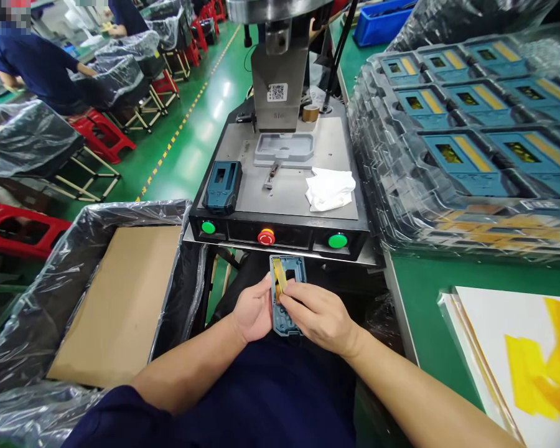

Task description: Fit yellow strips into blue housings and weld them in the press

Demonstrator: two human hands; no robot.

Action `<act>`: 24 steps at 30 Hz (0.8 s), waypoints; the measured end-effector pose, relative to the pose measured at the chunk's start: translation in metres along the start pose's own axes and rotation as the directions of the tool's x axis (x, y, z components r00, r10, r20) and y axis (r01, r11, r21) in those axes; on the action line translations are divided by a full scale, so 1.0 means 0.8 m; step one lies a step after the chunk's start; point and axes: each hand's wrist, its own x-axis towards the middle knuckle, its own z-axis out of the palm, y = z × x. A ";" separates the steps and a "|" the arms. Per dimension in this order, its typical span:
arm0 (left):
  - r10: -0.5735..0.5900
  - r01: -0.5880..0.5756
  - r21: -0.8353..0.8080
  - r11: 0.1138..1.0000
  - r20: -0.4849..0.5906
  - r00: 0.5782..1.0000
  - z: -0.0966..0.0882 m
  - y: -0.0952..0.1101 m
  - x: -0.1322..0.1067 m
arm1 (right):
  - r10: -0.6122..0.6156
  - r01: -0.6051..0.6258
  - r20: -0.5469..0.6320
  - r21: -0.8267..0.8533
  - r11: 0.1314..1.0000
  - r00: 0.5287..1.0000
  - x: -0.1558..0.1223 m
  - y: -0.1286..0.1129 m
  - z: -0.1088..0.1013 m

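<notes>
Just below the machine's front edge, my left hand grips a blue-grey plastic housing by its left side, with the hollow inner face turned up. My right hand reaches over from the right, its thumb and fingers pinched on a yellow strip that lies along the upper left of the housing. The fingertips cover the strip's lower end. A second blue housing rests on the machine's metal plate, near a grey fixture under the press head.
A white cloth, green buttons and a red emergency stop are on the machine. Stacked clear trays of housings stand right, above white sheets with yellow film. At left is a lined bin with cardboard. People work farther back.
</notes>
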 end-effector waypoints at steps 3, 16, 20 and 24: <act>0.017 -0.017 0.005 1.000 -0.006 1.000 -0.001 0.000 -0.001 | 0.011 -0.009 0.048 -0.030 1.000 0.999 0.005 -0.001 0.002; 0.187 -0.186 -0.028 0.982 0.040 0.982 -0.001 0.005 0.002 | 0.102 -0.098 0.181 -0.035 0.995 0.978 0.009 -0.001 0.000; 0.263 -0.260 -0.096 0.961 0.021 0.965 0.000 0.006 0.001 | 0.243 -0.231 0.127 -0.105 0.967 0.962 0.004 -0.004 0.003; 0.308 -0.305 -0.095 0.948 0.023 0.951 0.000 0.003 0.000 | 0.446 -0.417 0.199 -0.170 0.893 0.873 -0.006 -0.013 0.013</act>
